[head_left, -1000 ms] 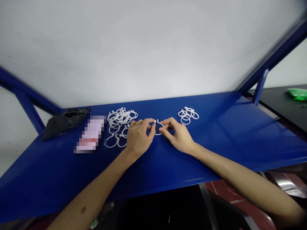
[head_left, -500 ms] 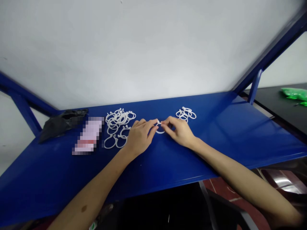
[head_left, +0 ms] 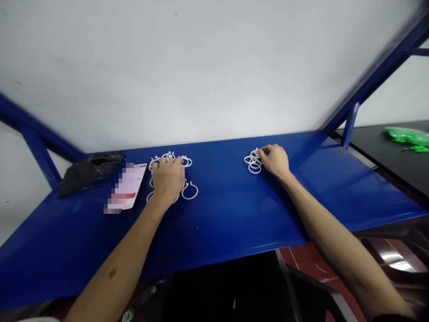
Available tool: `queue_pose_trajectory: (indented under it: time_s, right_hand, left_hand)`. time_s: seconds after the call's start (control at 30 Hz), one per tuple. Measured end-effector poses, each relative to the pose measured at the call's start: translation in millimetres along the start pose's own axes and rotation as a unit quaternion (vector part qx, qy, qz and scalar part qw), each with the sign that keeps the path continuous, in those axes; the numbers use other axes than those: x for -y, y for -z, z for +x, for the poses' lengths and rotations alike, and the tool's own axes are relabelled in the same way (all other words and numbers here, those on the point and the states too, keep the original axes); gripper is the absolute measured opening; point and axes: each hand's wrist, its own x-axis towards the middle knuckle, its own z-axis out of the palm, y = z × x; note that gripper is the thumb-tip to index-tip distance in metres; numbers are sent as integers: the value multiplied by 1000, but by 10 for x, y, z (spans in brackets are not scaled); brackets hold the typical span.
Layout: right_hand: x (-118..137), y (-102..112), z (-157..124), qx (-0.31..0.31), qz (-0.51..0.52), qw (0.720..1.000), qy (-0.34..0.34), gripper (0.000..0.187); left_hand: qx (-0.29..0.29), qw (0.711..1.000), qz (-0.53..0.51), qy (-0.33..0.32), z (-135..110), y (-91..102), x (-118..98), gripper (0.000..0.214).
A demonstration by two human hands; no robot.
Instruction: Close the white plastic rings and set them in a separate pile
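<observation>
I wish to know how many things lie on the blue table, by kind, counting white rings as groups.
Groups: 2 (left group of thin white plastic-looking rings, right group of such rings)
Flat rectangular black-edged phone: 1
Crumpled black plastic bag: 1
Total: 4

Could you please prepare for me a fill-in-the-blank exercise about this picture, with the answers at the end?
The left hand covers part of a pile of ____ (colour) rings.
The right hand is at the ____ (larger or smaller) ring pile.
In the picture, the phone lies to the ____ (left or right) of the left hand.
The table is ____ (colour).

Missing words: white; smaller; left; blue.
</observation>
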Motion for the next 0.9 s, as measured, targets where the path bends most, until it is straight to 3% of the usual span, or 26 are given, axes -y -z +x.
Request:
queue_pose_trajectory:
  time_s: [0.2, 0.33, 0.43, 0.53, 0.63, 0.7, 0.8, 0.9]
  right_hand:
    - [21, 60, -28, -26, -25, 999, 16, 32]
    - [58, 97, -55, -79, 4, 995, 67, 33]
    - [191, 110, -164, -63, 75, 986, 131, 32]
    - [430, 110, -372, 48, 181, 960, 207, 31]
    - [685, 106, -591, 136, 296, 914, 241, 34]
    - [798, 107, -689, 139, 341, 899, 238, 28]
    - [860, 107, -752, 95, 344, 906, 226, 17]
    - [868, 111, -782, 92, 344, 907, 224, 15]
  left_hand:
    - [-58, 995, -67, 37, 36, 152, -92, 23]
    - [-113, 968, -222, 42, 30, 306, -229, 19]
    - [-89, 915, -389, 50, -6, 387, -352, 16]
    - [-11, 837, -543, 62, -63, 400, -478, 20]
    - [70, 765, -638, 52, -125, 337, -583, 27]
    - [108, 739, -664, 45, -160, 267, -629, 29]
    - [120, 743, -658, 29, -203, 166, -662, 26]
    - [84, 788, -610, 10, -242, 114, -683, 23]
